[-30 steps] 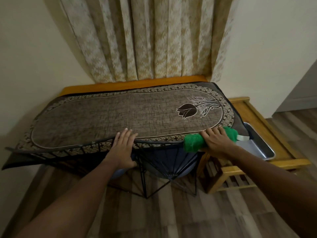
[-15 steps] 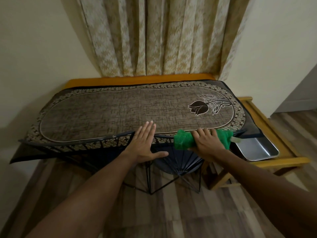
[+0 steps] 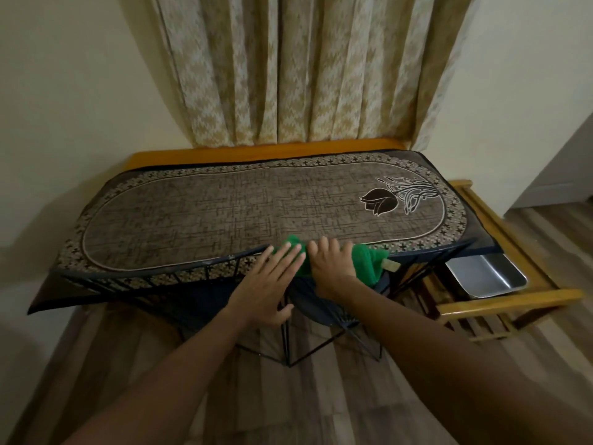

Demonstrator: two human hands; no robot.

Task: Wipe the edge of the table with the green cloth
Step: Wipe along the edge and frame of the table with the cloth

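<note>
**Both hands meet at the near edge of the worktop, green cloth between them**

A person's right hand [image 3: 332, 268] presses the green cloth [image 3: 365, 263] against the near edge of the worktop [image 3: 154, 279], a little right of the edge's middle, its grip clenched around the bunched fabric with the fingers curled over the top. The cloth is draped over the dark metal rim; one end shows past the fingers on the side of the worktop's right end, where a pale tag [image 3: 392, 266] hangs from it, and the other end pokes out between the two hands. The left hand [image 3: 276, 281] lies flat and released, fingers straight and spread, against the same edge just beside the right hand, its fingertips overlapping the cloth's end; whether they press on it cannot be told.

A brown patterned runner [image 3: 224, 213] with a dark flower motif [image 3: 378, 202] near its right end covers the worktop and hangs over the near rim. Black wire legs [image 3: 288, 342] stand below on the wood-look floor [image 3: 288, 406]. Just past the right end of the worktop sits a lower wooden rack [image 3: 513, 300] holding a metal tray [image 3: 491, 277]. A cream patterned curtain [image 3: 298, 69] hangs behind the far edge.
</note>
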